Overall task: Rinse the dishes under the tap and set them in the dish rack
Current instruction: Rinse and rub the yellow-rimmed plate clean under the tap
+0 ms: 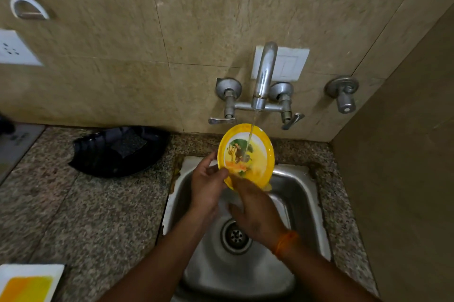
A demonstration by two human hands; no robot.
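A round yellow plate [258, 154] with a picture printed in its middle is held tilted over the steel sink [304, 191]. A thin stream of water falls from the tap [262, 75] onto the plate's face. My left hand [206, 181] grips the plate's lower left rim, thumb on the front. My right hand [255, 213] lies over the plate's lower edge with its fingers on the wet face. An orange thread band sits on my right wrist.
A black basket-like dish rack [118, 151] lies on the granite counter left of the sink. A white and yellow tray [27, 282] shows at the bottom left corner. A side wall stands close on the right. A second valve [344, 95] sticks out of the back wall.
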